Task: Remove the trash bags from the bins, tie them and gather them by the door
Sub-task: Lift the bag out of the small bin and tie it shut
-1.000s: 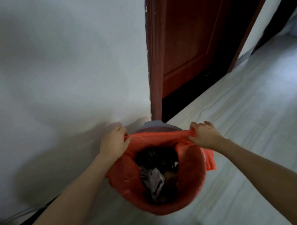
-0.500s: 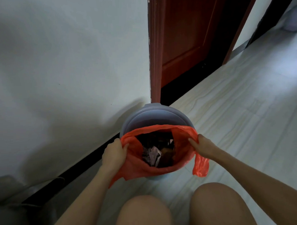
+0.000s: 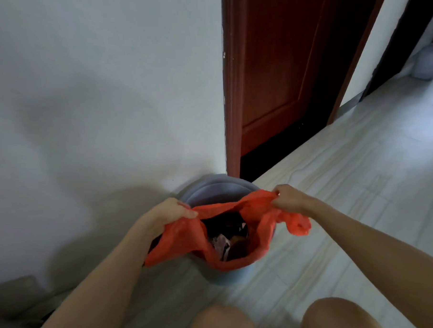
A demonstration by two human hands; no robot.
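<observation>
left hand (image 3: 169,211): fist closing on the left edge of the red trash bag (image 3: 186,239), fingers pinching the plastic at the bag mouth.
right hand (image 3: 287,198): fingers gripping the right edge of the bag, pulling it taut; a loose flap is hanging down below the wrist.
bag: mouth is being held open between both hands, far rim stretching in a line from one hand to the other. Bag body is sitting inside the bin, left side draping over the outside.
contents: crumpled dark and pale trash (image 3: 226,240) is lying in the bottom, details too dim to tell.
bin (image 3: 216,186): grey-blue, round, standing on the pale floor (image 3: 347,183), touching or just beside the white wall (image 3: 96,94), near the red-brown door (image 3: 275,62).
knees (image 3: 338,314): both showing at the bottom edge, near the bin.
</observation>
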